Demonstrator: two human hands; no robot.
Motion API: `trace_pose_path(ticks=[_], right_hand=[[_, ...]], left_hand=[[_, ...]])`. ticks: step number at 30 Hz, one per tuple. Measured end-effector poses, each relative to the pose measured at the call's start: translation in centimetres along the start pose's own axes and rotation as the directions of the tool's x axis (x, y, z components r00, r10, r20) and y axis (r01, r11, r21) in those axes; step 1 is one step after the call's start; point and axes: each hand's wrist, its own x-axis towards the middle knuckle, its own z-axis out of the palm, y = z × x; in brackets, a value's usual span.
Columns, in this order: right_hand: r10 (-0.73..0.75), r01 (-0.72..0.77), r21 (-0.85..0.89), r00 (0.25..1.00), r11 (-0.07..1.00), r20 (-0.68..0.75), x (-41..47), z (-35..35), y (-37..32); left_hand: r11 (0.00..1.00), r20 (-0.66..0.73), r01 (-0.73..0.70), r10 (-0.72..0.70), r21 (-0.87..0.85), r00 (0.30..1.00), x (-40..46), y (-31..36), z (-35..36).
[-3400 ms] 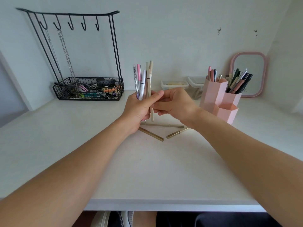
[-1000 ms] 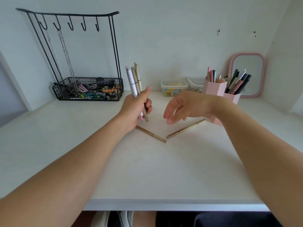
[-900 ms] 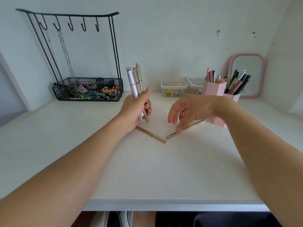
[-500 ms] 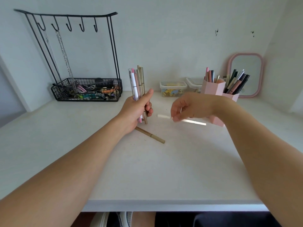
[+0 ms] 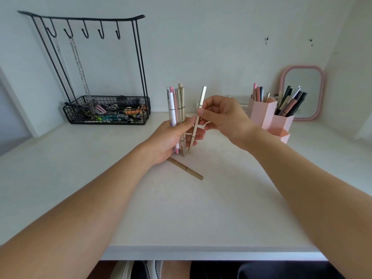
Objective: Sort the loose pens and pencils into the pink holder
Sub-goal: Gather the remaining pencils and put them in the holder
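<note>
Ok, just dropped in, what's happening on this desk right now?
A person is gathering loose pens. The left hand grips an upright bundle of pens, while the right hand pinches one gold pen next to the bundle. One brown pencil lies on the desk. The pink holder, at the right, already has pens in it.

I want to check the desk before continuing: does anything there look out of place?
Yes. One gold pencil lies loose on the desk, below the left hand, not in the pink holder. Nothing looks spilled or damaged.
</note>
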Motion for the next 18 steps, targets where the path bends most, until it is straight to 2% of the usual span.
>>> trace_pose_path(ticks=[6,12,16,18], right_hand=[[0.033,-0.038,-0.058,0.995,0.998,-0.093,-0.3,0.5,0.1],[0.022,-0.028,-0.120,0.998,0.992,-0.051,-0.8,1.6,0.2],[-0.040,0.006,-0.271,0.992,0.963,-0.118,-0.8,1.8,-0.3],[-0.018,-0.006,-0.326,0.997,0.945,-0.072,-1.1,1.8,-0.8]], left_hand=[[0.998,0.035,-0.018,0.016,0.062,0.999,0.0,-0.2,-0.1],[0.981,-0.025,-0.044,0.050,0.187,0.998,0.2,-0.6,0.0],[0.986,-0.091,-0.083,0.097,0.146,0.991,0.5,-0.6,-0.1],[0.990,-0.152,-0.099,0.113,0.100,0.982,0.6,-0.5,-0.2]])
